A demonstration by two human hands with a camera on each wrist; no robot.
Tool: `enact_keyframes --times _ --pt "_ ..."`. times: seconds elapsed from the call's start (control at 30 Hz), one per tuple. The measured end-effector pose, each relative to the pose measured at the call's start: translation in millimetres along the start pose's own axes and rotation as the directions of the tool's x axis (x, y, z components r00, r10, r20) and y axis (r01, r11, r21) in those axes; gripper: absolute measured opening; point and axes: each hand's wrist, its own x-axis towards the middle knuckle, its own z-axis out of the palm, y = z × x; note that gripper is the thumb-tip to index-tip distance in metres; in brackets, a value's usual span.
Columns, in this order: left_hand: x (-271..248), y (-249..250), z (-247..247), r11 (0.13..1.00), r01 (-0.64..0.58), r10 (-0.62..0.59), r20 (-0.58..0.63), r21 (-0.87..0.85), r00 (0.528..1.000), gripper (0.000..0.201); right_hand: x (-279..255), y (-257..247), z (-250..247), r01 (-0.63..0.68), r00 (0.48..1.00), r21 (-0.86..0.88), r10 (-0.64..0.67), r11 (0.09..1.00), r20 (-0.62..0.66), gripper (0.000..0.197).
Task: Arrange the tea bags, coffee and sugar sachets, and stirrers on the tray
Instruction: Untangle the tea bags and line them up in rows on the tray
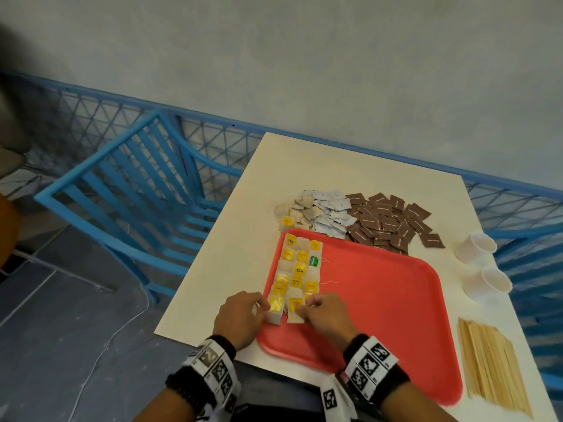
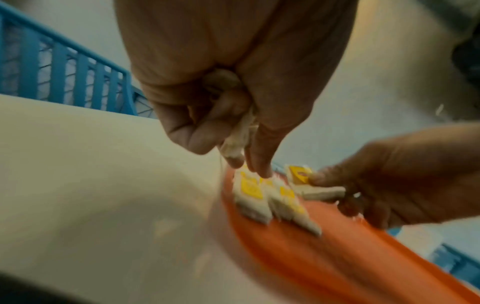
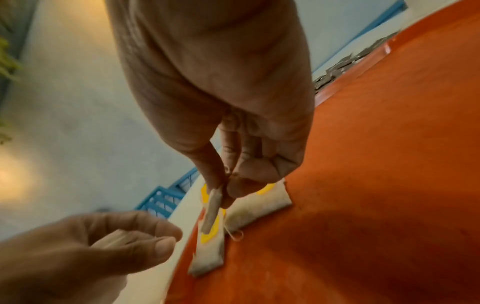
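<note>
Tea bags going onto the red tray (image 1: 380,303)

Left hand (image 1: 240,318) pinches spare tea bags (image 2: 239,133) at the tray's near-left corner; right hand (image 1: 324,315) pinches one tea bag (image 3: 211,214) beside the laid rows (image 1: 297,269).

A: How is the light?
B: Soft and even in the head view, with wide-angle bending at the edges.
A: And the wrist views?
B: Dimmer, warm-tinted, smeared by motion blur.

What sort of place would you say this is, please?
Probably a café terrace or balcony set up for a refreshment station: blue railing, matching blue chair, and a white table with red serving tray and paper cups.
</note>
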Motion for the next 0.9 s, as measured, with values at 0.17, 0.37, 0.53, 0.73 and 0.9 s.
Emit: enact_keyframes --times 0.17,0.37,0.53,0.73,0.9 --pt "3.0 -11.8 21.0 0.986 -0.007 -0.004 0.068 0.167 0.998 0.018 13.1 4.3 22.8 -0.112 0.993 -0.035 0.110 0.993 -0.048 0.035" --pt "5.3 -11.7 23.9 0.986 -0.021 0.008 0.076 0.165 0.997 0.017 6.3 -4.4 23.8 -0.047 0.993 -0.169 0.028 0.985 -0.113 0.033" --pt "6.3 -11.1 24.1 0.982 -0.048 0.030 0.099 0.185 0.995 0.021 -8.0 -10.5 11.1 0.117 0.985 -0.404 -0.157 0.907 -0.067 0.008" --pt "6.5 -11.4 26.1 0.970 -0.062 0.037 0.112 0.234 0.993 0.022 -9.4 -8.4 20.3 0.217 0.972 -0.645 -0.101 0.733 0.212 0.016" --pt "6.0 -10.9 20.1 0.979 -0.046 0.032 0.072 0.199 0.997 0.019 -8.0 -10.1 19.4 0.232 0.972 -0.574 -0.161 0.785 0.173 0.016"
